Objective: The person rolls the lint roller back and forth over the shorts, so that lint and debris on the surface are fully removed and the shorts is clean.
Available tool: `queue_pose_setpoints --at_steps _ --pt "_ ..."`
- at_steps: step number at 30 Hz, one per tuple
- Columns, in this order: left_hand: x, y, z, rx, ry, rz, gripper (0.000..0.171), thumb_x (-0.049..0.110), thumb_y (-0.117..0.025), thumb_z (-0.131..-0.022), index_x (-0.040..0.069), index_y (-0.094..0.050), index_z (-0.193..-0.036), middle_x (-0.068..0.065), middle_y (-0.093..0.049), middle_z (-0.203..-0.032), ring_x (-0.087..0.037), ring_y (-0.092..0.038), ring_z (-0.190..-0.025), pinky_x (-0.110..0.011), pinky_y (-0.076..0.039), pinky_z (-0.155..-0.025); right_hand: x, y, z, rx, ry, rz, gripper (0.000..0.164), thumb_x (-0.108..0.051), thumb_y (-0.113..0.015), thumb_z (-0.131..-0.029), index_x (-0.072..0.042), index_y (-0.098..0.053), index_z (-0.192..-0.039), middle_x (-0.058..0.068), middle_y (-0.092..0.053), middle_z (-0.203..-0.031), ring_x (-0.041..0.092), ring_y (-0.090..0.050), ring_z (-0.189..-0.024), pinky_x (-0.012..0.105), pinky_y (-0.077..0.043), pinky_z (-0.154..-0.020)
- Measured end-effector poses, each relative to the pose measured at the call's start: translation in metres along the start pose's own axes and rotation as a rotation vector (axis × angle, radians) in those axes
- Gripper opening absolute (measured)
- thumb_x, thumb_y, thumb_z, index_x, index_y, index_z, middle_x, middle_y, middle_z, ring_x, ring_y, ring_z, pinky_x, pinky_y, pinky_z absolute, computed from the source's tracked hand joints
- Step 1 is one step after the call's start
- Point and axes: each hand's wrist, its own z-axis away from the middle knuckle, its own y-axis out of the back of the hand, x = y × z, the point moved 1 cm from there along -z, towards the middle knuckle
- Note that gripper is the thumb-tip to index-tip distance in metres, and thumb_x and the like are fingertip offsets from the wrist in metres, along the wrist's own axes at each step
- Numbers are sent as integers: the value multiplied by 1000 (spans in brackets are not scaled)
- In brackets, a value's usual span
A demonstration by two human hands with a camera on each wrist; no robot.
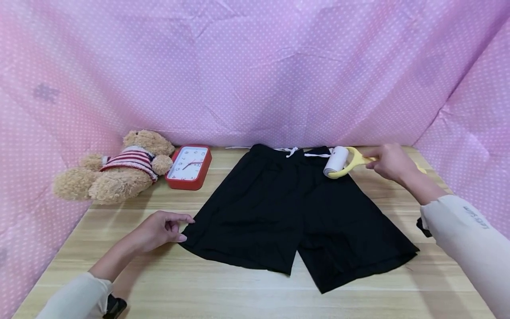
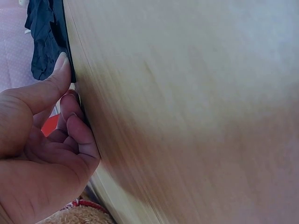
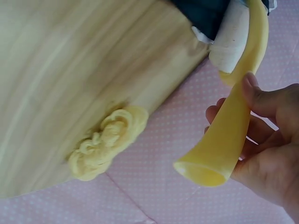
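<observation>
Black shorts (image 1: 271,208) with a white drawstring lie spread on the table, waistband at the far edge. With thumb and index finger, my left hand (image 1: 161,230) holds the left leg at its lower outer corner; in the left wrist view the thumb of that hand (image 2: 42,140) is on the dark hem. My right hand (image 1: 392,161) grips a lint roller (image 1: 336,161) by its yellow handle. The white roll touches or hovers over the waistband's right end; I cannot tell which. The right wrist view shows the fingers of my right hand (image 3: 271,140) around the flared handle (image 3: 219,140).
Left of the shorts, a red alarm clock (image 1: 189,167) lies face up. A teddy bear (image 1: 123,170) in a striped shirt lies beside it. A yellow, swirled, lumpy item (image 3: 110,142) sits at the wooden table's edge. Pink dotted cloth (image 1: 255,71) hangs behind the table.
</observation>
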Motion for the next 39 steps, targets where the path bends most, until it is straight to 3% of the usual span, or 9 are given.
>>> queue_pose_setpoints --at_steps 4,15,22,29,35,39 --pt "0 0 1 -2 1 0 37 3 -78 -76 2 -68 -111 -1 -49 -67 -8 -44 -59 -20 -37 -53 5 -3 4 11 4 17 33 -9 -73 -81 5 -68 -110 24 -69 -92 27 -57 -70 46 -45 -67" --pt "1 -1 0 -4 -6 2 36 2 -78 -76 1 -68 -111 -1 -49 -66 -8 -44 -59 -20 -38 -54 6 -4 8 41 1 4 32 -8 -74 -80 5 -69 -109 23 -70 -89 24 -57 -68 45 -45 -66" --pt "0 -1 0 -2 -7 -5 36 2 -78 -75 2 -68 -110 0 -49 -66 -7 -44 -59 -20 -38 -53 1 -9 13 107 22 -19 30 0 -71 -78 6 -70 -107 19 -71 -87 14 -43 -53 32 -36 -52" --pt "0 -3 0 -4 -3 0 37 3 -78 -75 2 -68 -110 0 -49 -67 -8 -44 -59 -20 -38 -53 -9 -9 29 235 86 -9 31 0 -72 -77 5 -70 -107 22 -70 -87 14 -38 -50 32 -33 -49" --pt "0 -1 0 1 -1 -30 36 3 -79 -75 3 -68 -110 0 -49 -66 -8 -44 -59 -21 -38 -53 -12 -4 49 294 30 -37 32 -2 -74 -77 3 -70 -108 18 -68 -72 11 -29 -45 29 -27 -42" --pt "1 -1 0 -4 -4 -30 36 3 -79 -75 3 -68 -110 0 -50 -66 -8 -45 -59 -21 -38 -54 -8 -1 61 355 10 -63 32 -1 -76 -75 4 -71 -106 21 -68 -71 4 -26 -43 26 -25 -38"
